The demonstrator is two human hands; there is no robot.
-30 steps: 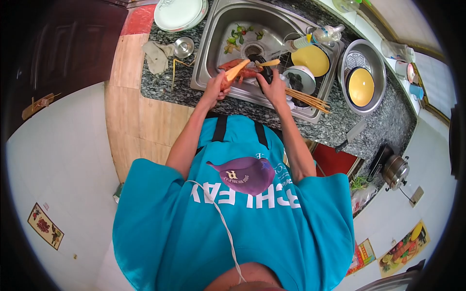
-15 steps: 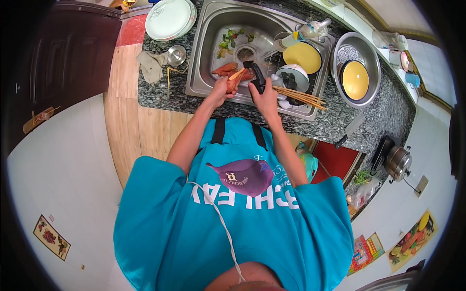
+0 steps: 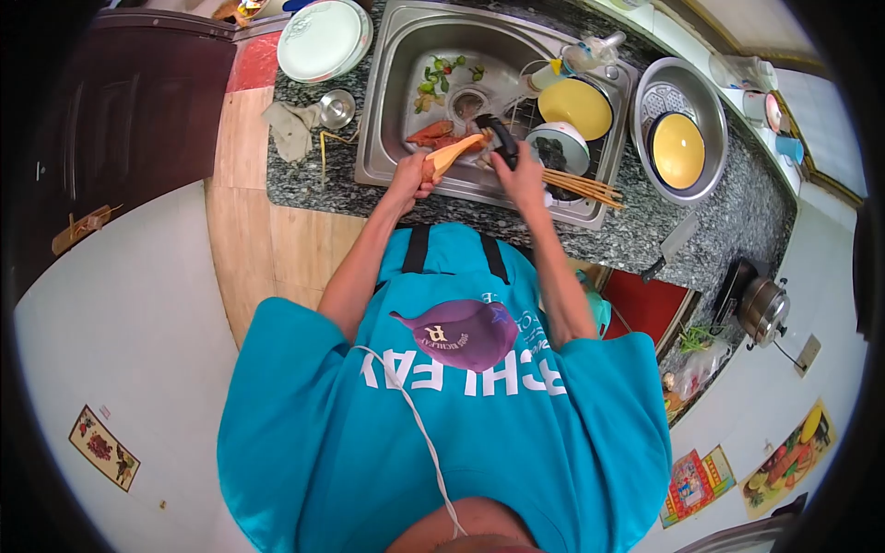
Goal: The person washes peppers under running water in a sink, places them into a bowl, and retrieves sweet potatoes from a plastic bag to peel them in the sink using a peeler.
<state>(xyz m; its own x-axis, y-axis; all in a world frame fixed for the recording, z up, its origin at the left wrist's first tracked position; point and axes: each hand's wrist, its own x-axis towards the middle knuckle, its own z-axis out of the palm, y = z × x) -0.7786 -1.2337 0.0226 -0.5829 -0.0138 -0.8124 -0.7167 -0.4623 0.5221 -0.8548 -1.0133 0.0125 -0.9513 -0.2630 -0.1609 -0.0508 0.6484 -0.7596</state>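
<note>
Over the near edge of the steel sink (image 3: 373, 138), my left hand (image 3: 415, 177) grips a partly peeled orange root vegetable (image 3: 452, 155), its pale orange flesh showing toward the right. My right hand (image 3: 523, 175) is closed round a black-handled peeler (image 3: 501, 138) just right of the vegetable; its blade is too small to make out. Reddish unpeeled roots (image 3: 430, 133) lie in the basin behind my left hand. Green and red scraps (image 3: 433, 83) lie farther back, left of the drain (image 3: 468, 103).
Right of the basin are a yellow bowl (image 3: 576, 106), a white bowl (image 3: 564, 147) and chopsticks (image 3: 585, 188). A steel basin (image 3: 714, 101) and knife (image 3: 678, 241) rest on the right counter. Plates (image 3: 323, 39), a cloth (image 3: 289, 132) and a steel lid (image 3: 337, 109) sit left.
The vegetable in my left hand now shows more peeled flesh toward the right than half a second ago. My right hand and the peeler have shifted slightly right. The view has moved slightly.
</note>
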